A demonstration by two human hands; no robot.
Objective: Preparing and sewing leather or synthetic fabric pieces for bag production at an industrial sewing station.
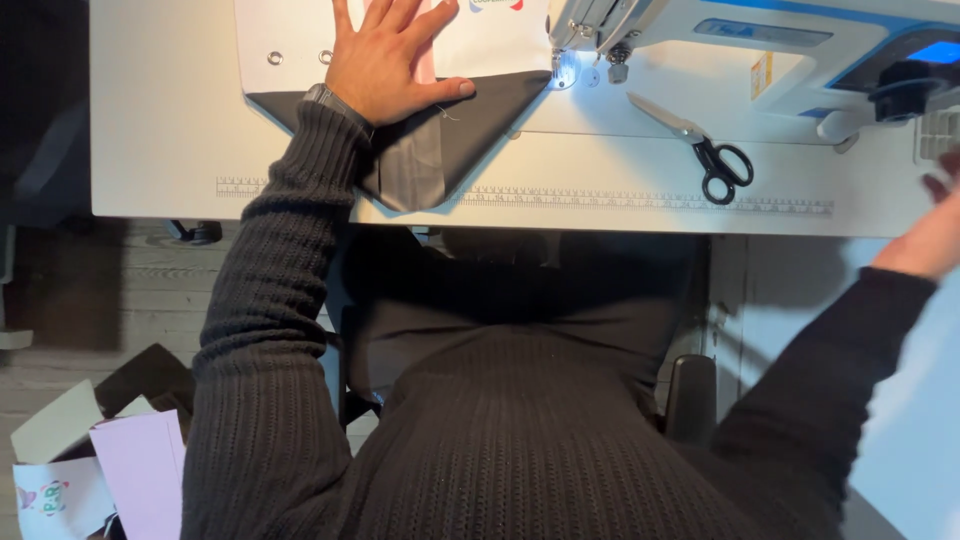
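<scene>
L hand [385, 60] lies flat, palm down, fingers spread, pressing on the dark grey fabric [430, 140]; thumb stretches out to the right along the cloth's upper edge, nothing gripped. A dark watch or band [335, 103] shows at the wrist just above the ribbed black sweater sleeve [270, 300]. R hand [935, 235] is well apart, at the far right edge of view, raised off the table, blurred and partly cut off; can't tell whether it's open or closed, and it doesn't seem to hold anything visible. The fabric is a folded, roughly triangular piece lying on the white sewing table [160, 120], its right corner tucked under the presser foot/needle area [565, 68] of the white and blue sewing machine [760, 50], lit there by the machine's small lamp; its lower point hangs near the table's front edge, over the printed ruler strip [640, 200]. A pale pink piece [425, 65] peeks out by the L hand's fingers. Black-handled scissors [705, 150] lie on the table to the right of the needle, blades pointing up-left, handles toward the front edge, apart from both hands. Below the table: person's torso in the same black ribbed sweater, chair armrest [690, 395] at right. On the wooden floor at lower left, loose paper sheets, incl. a lilac one [145, 470] & a white one w/ a colourful print [50, 500].
</scene>
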